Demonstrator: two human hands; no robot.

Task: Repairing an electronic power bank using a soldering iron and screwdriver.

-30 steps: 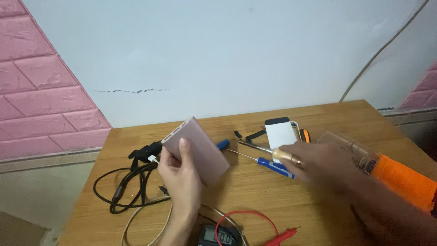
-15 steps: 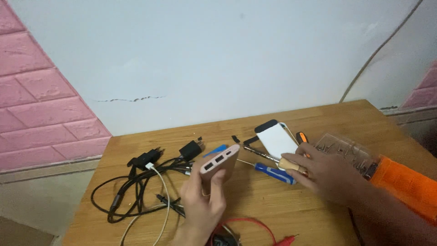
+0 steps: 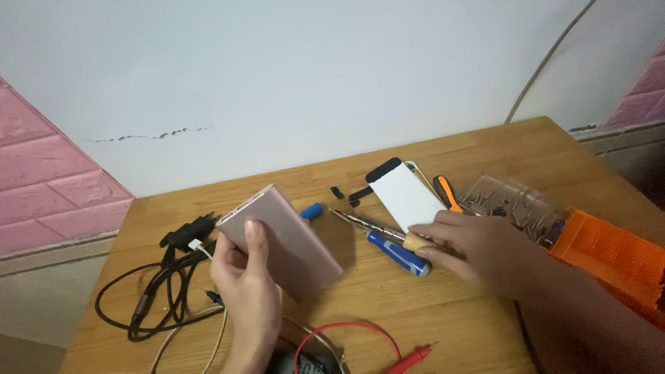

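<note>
Your left hand [image 3: 246, 291] has the pink power bank [image 3: 280, 241] pinched between thumb and fingers, lifted clear of the wooden surface [image 3: 478, 149] and tilted so its port end points up toward 10 o'clock. Your right hand [image 3: 478, 249] is over at 3 o'clock from it, fingers curled around the pale wooden handle of a thin-shafted tool [image 3: 377, 227] whose metal shaft runs toward 10 o'clock, resting low on the surface. Right under those fingertips lies a blue-handled screwdriver [image 3: 396, 253], just touching or nearly so, can't quite tell. At 12 o'clock from the right hand there's a white phone-like slab [image 3: 405, 195] lying flat, with an orange-handled tool [image 3: 447, 192] just beside its right edge and a clear plastic case of bits [image 3: 509, 201] further right. A small blue cap piece [image 3: 312, 210] sits just past the power bank's top corner. A tangle of black cables [image 3: 166, 284] with a charger plug sits at 9 o'clock, and a red probe lead [image 3: 377, 343] curls along the near edge.
</note>
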